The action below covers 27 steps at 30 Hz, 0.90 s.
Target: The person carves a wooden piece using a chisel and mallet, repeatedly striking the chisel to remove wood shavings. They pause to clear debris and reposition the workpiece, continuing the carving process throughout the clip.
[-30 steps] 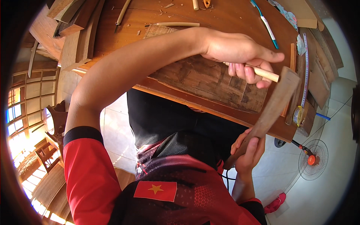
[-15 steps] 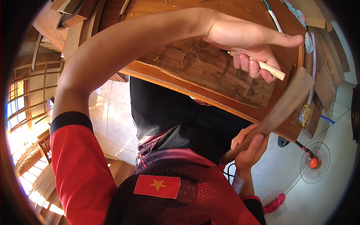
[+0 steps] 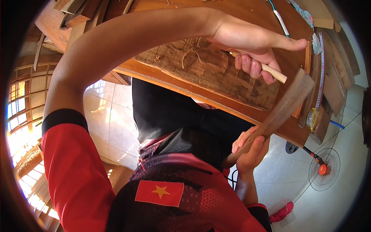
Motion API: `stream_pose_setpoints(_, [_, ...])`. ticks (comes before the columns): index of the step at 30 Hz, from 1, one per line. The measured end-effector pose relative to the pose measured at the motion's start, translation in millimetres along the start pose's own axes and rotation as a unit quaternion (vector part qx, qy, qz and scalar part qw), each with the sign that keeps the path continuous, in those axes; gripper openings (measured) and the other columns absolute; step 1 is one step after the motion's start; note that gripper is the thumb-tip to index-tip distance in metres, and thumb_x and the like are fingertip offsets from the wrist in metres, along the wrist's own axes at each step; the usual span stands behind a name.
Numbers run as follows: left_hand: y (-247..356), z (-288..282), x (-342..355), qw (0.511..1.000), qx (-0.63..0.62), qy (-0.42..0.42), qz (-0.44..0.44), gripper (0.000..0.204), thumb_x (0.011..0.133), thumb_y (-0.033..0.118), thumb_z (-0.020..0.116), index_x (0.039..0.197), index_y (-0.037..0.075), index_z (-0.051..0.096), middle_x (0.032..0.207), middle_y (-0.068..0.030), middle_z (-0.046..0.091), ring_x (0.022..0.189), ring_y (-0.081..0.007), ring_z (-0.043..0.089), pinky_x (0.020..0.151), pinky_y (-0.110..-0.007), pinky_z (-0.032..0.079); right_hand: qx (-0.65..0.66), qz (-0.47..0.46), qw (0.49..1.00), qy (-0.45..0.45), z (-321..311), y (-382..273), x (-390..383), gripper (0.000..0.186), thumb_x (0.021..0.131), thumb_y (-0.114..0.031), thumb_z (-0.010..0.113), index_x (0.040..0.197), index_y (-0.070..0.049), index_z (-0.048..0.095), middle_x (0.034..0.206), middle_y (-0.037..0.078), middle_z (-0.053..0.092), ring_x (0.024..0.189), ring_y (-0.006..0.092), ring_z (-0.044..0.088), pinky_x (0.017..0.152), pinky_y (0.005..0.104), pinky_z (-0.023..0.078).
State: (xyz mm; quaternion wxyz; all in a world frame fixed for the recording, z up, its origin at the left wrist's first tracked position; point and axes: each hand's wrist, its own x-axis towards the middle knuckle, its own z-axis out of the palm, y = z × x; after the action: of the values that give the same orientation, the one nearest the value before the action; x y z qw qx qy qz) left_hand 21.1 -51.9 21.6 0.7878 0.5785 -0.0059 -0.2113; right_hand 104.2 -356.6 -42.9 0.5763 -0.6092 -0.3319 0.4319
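Observation:
My left hand [image 3: 253, 44] reaches across from the left, fingers curled round a carving chisel [image 3: 275, 74], thumb stretched out to the right. The chisel has a pale wooden handle with a brass-coloured collar; its blade is hidden under the hand. Beneath lies a brown wooden board [image 3: 220, 75] with a rough, carved surface. Lower down, my right hand [image 3: 253, 150] is closed on the narrow end of a long wooden mallet [image 3: 284, 104]. The mallet's broad end stands tilted up, close to the butt of the chisel handle.
The board lies on an orange-brown table [image 3: 154, 79]. At its right are a tape measure [image 3: 312, 118], a white-and-teal pen-like tool [image 3: 282, 23] and wood planks [image 3: 336, 85]. More planks [image 3: 83, 13] are stacked at the far left. A fan [image 3: 324, 169] stands beyond the table's right corner.
The mallet's broad end has swung a little left and closer to the chisel handle. My left hand with the chisel appears slightly farther left, along with a small shift of the whole view.

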Motion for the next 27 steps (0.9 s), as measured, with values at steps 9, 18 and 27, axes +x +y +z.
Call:
stream_pose_setpoints(9, [-1, 2, 1, 0.999, 0.051, 0.001, 0.01, 0.091, 0.086, 0.093, 0.006, 0.079, 0.014, 0.052, 0.069, 0.0085, 0.036, 0.057, -0.0043, 0.028, 0.051, -0.024, 0.026, 0.006, -0.042, 0.999, 0.006, -3, 8, 0, 0.05, 0.109, -0.052, 0.043, 0.111, -0.002, 0.044, 0.066, 0.005, 0.045, 0.046, 0.0107, 0.042, 0.041, 0.0244, 0.041])
stream_pose_setpoints(18, [3, 1, 0, 0.998, 0.064, -0.005, 0.01, 0.097, 0.076, 0.099, -0.006, 0.076, 0.017, 0.045, 0.069, 0.0095, 0.03, 0.055, -0.0032, 0.022, 0.048, -0.023, 0.02, 0.018, -0.02, 1.0, 0.004, -1, 8, 1, 0.05, 0.108, -0.052, 0.045, 0.11, -0.002, 0.045, 0.066, 0.004, 0.046, 0.047, 0.0101, 0.043, 0.042, 0.0248, 0.041])
stream_pose_setpoints(27, [2, -2, -2, 0.998, 0.058, 0.015, 0.003, 0.091, 0.081, 0.093, 0.001, 0.078, 0.015, 0.047, 0.069, 0.0093, 0.03, 0.056, -0.0035, 0.022, 0.049, -0.023, 0.021, 0.06, 0.001, 0.998, -0.004, -4, 8, 1, 0.051, 0.105, -0.054, 0.05, 0.108, -0.003, 0.045, 0.068, 0.005, 0.049, 0.05, 0.01, 0.046, 0.043, 0.0245, 0.043])
